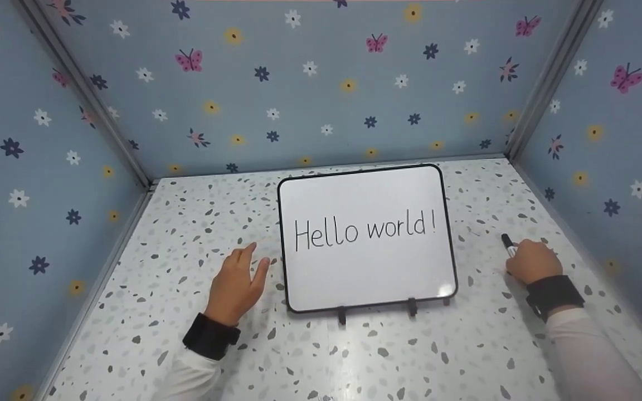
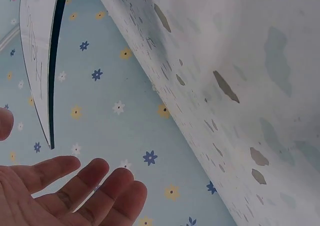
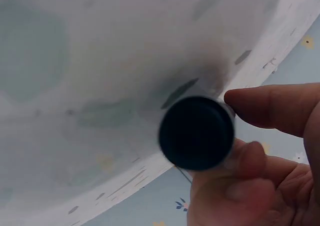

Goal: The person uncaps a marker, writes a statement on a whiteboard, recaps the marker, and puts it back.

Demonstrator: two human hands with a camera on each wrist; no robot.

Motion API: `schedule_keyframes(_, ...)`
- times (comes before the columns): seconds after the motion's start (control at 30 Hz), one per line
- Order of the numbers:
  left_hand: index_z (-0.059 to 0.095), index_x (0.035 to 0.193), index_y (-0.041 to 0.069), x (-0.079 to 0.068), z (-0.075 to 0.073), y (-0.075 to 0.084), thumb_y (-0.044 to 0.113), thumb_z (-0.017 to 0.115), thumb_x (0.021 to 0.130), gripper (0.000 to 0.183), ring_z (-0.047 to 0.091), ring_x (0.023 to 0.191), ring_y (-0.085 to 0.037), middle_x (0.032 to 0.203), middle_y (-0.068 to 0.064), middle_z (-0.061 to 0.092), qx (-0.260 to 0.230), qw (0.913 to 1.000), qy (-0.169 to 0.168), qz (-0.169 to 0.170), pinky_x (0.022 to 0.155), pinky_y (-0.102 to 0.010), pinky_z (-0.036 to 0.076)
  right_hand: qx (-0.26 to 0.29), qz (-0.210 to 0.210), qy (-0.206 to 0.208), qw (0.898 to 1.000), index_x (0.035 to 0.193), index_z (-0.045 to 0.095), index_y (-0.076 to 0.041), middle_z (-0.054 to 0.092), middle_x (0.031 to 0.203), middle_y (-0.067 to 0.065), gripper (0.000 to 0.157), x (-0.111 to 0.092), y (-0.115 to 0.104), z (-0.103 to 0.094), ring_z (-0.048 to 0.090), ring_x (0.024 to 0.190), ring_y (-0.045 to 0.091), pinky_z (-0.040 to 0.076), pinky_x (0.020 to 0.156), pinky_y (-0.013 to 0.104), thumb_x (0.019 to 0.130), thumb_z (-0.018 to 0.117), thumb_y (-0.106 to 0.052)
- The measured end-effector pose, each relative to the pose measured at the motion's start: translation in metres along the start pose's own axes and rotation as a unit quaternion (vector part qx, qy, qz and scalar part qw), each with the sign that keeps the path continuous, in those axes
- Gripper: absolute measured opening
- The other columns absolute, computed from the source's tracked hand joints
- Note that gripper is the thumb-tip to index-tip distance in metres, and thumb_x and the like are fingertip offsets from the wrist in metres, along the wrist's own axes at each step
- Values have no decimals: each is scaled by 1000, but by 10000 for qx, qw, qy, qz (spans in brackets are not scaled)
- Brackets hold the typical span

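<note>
A small whiteboard point(image 1: 371, 273) with a black rim stands tilted back on dark feet, and "Hello world!" is written across it in thin black letters. Left of the board, my left hand point(image 1: 236, 287) hovers with loosely spread fingers and holds nothing; its fingers point(image 2: 95, 186) also show low in the left wrist view, below the board's edge point(image 2: 56, 70). Over at the right, my right hand point(image 1: 535, 262) pinches a marker point(image 1: 509, 245) with a black cap. In the right wrist view the marker's round dark end point(image 3: 196, 133) faces the camera, between thumb and fingers.
The speckled white tabletop point(image 1: 154, 312) spreads under both hands. Blue walls with flowers and butterflies enclose it: a back wall point(image 1: 321, 100), a left wall point(image 1: 14, 234) and a right wall point(image 1: 616, 156), with grey strips at the corners.
</note>
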State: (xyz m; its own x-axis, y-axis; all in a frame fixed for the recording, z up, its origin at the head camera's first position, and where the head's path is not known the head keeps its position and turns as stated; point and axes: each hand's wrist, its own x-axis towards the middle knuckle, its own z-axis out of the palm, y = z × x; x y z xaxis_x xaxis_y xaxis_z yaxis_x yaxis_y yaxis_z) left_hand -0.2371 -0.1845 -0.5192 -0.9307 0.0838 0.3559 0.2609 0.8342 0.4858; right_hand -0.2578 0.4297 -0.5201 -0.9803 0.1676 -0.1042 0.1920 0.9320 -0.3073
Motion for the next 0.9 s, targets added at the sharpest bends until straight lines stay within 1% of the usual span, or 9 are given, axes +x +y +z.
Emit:
schedule_keyframes(0.17, 57, 151, -5, 1, -1, -1, 36, 58, 112, 57, 65, 125, -48, 135, -30, 66, 39, 10000, -44, -62, 97, -64, 60, -39, 86, -198, 9998, 76, 66, 4, 64, 68, 16, 17, 3, 2, -2, 59, 60, 31, 46, 52, 39, 87, 62, -9)
schedule_keyframes(0.33, 56, 152, -6, 1, -3, -2, 36, 56, 112, 57, 64, 128, -48, 138, -30, 65, 5, 9999, -138, -96, 102, -64, 58, -42, 114, -477, 9988, 74, 64, 1, 63, 64, 12, 18, 3, 3, -6, 59, 58, 28, 45, 51, 38, 88, 63, -10)
schedule_keyframes(0.47, 54, 153, -6, 1, -3, -4, 36, 56, 112, 59, 62, 131, -48, 141, -31, 63, -2, 9997, -182, -142, 106, -63, 56, 0, 82, -420, 9991, 73, 65, 0, 62, 61, 9, 24, 0, 1, -10, 58, 56, 26, 44, 50, 37, 92, 64, -15)
schedule_keyframes(0.53, 54, 153, -7, 1, -3, -4, 35, 56, 112, 59, 62, 132, -49, 142, -32, 63, 1, 9998, -148, -134, 108, -63, 55, 8, -14, -240, 9997, 73, 64, 0, 61, 60, 8, 28, -2, -2, -13, 57, 54, 26, 43, 49, 36, 95, 65, -18)
schedule_keyframes(0.6, 54, 153, -7, 2, -3, -5, 35, 56, 112, 59, 62, 133, -49, 142, -32, 62, 13, 9999, -98, -107, 109, -63, 54, 11, -123, 14, 9999, 70, 61, -2, 56, 58, 6, 33, -4, -7, -16, 54, 53, 24, 40, 48, 36, 98, 65, -21)
schedule_keyframes(0.73, 55, 152, -8, 1, -3, -6, 33, 58, 111, 58, 61, 133, -50, 142, -33, 62, 10, 10000, 37, 1, 111, -63, 53, 56, -340, 636, 9974, 64, 51, -6, 44, 55, 1, 39, -8, -18, -20, 44, 51, 21, 32, 48, 35, 97, 66, -20)
schedule_keyframes(0.8, 54, 151, -9, 0, -3, -6, 33, 59, 111, 58, 60, 134, -51, 144, -34, 61, 12, 9999, 93, 54, 113, -64, 51, 128, -453, 1011, 9938, 67, 55, 1, 50, 56, 11, 38, -12, -26, -21, 49, 51, 28, 37, 46, 41, 97, 68, -20)
schedule_keyframes(0.83, 54, 152, -9, 0, -3, -6, 33, 60, 111, 59, 60, 135, -51, 145, -34, 60, 10, 9999, 123, 78, 114, -64, 51, 156, -509, 1193, 9914, 73, 59, 7, 56, 60, 19, 37, -14, -30, -21, 54, 53, 35, 43, 48, 47, 97, 68, -20)
schedule_keyframes(0.9, 53, 152, -9, -1, -2, -7, 33, 62, 110, 60, 58, 138, -52, 147, -35, 58, 22, 9998, 168, 124, 115, -65, 49, 211, -594, 1562, 9857, 95, 66, 19, 68, 81, 36, 40, -19, -40, -20, 65, 67, 51, 54, 59, 60, 99, 69, -21)
